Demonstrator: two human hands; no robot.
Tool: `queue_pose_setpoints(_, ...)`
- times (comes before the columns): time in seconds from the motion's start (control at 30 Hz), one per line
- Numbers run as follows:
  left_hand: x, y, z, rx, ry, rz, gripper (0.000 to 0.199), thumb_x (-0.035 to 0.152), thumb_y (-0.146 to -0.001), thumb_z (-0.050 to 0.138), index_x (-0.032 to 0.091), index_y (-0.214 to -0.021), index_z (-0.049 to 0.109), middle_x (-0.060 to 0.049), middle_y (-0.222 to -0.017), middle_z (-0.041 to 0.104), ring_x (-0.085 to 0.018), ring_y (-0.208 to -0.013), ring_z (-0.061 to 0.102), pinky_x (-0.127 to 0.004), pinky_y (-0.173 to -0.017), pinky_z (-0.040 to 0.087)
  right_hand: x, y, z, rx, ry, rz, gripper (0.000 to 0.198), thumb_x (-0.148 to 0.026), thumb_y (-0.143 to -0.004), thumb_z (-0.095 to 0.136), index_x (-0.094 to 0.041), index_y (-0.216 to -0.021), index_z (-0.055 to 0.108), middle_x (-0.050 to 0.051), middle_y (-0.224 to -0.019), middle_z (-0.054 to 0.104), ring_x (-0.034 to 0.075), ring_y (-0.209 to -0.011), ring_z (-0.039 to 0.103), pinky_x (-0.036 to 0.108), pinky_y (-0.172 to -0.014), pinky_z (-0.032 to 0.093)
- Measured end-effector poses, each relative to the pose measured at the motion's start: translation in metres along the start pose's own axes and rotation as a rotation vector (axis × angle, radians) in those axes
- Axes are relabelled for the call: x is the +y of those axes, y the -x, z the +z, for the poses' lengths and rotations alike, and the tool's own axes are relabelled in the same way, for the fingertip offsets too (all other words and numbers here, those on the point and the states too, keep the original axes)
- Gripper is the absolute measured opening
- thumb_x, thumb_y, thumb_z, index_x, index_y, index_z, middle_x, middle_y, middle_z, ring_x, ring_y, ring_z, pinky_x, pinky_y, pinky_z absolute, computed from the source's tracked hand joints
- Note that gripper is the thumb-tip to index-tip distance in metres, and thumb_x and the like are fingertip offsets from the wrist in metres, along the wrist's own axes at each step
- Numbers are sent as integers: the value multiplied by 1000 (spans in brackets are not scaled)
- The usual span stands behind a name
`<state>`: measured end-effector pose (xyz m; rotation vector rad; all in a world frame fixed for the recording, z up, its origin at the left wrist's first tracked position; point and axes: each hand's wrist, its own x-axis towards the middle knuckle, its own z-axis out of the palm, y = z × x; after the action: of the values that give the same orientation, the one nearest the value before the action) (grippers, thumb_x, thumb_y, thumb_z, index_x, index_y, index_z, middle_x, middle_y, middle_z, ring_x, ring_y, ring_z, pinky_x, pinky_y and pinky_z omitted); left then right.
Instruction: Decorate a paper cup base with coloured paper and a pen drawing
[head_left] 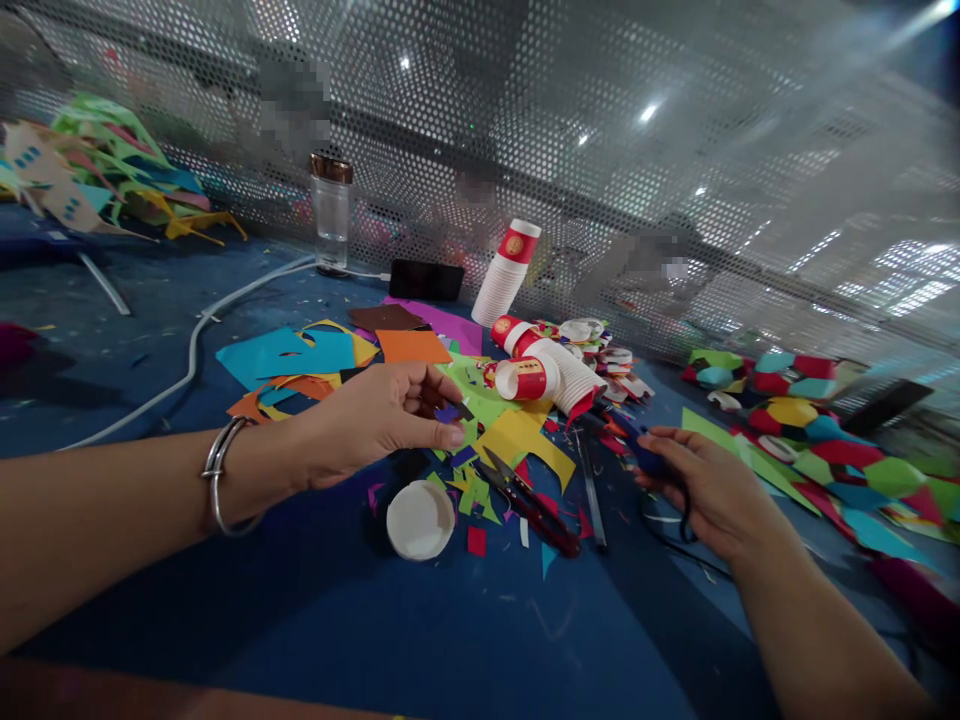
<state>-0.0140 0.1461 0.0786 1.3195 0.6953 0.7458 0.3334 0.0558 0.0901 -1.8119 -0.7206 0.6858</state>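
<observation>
My left hand (397, 415) hovers over a pile of paper scraps (469, 490), thumb and forefinger apart. A small blue-purple paper piece (448, 412) shows between its fingers; I cannot make out whether they touch it. My right hand (697, 480) is closed around a dark blue glue gun (649, 455) with a black cord, its front pointing left toward the cups. Dark red-handled scissors (536, 508) lie between the hands, beside a clear glue stick (591, 490). Nearer me is a white round paper cup piece (420, 522), and a yellow paper sheet (525, 440) lies past the scissors.
A tilted stack of paper cups (506, 275) stands behind a fallen stack (566, 370). Farther back are a glass bottle (331, 215) and a phone (426, 280). A white cable (195, 345) crosses the left side. Colourful paper balls (844, 450) sit at the right.
</observation>
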Motion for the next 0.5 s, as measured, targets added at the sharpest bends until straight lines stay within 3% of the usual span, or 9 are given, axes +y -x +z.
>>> queue_pose_setpoints(0.1, 0, 2, 2, -9, -14, 9, 42, 17, -70, 87, 15, -105, 65, -2, -96, 72, -16, -92, 68, -32, -88, 57, -4, 4, -3, 17, -35, -5, 24, -33, -102, 69, -18, -121, 68, 5, -108, 71, 16, -80, 70, 30, -65, 61)
queue_pose_setpoints(0.2, 0, 1, 2, 18, -33, 33, 41, 19, -70, 88, 15, -103, 64, -1, -95, 71, -15, -91, 69, -31, -86, 58, -5, 2, -7, 57, -73, -21, 14, -26, -96, 76, -17, -105, 69, -1, -91, 69, 11, -66, 66, 24, -58, 58)
queue_pose_setpoints(0.3, 0, -3, 0, 63, -78, 63, 42, 23, -68, 91, 15, -100, 64, 0, -95, 72, -14, -90, 68, -29, -83, 57, -3, 1, -14, 66, -97, -33, 23, -20, -79, 88, -21, -90, 69, -5, -75, 64, 10, -53, 65, 20, -49, 55)
queue_pose_setpoints(0.5, 1, -8, -7, 197, -184, 122, 47, 36, -68, 94, 16, -98, 64, -2, -94, 72, -15, -83, 66, -31, -75, 52, 9, 12, -39, 100, -69, -94, 22, -26, -68, 91, -22, -82, 74, 2, -73, 67, 15, -51, 66, 16, -29, 39)
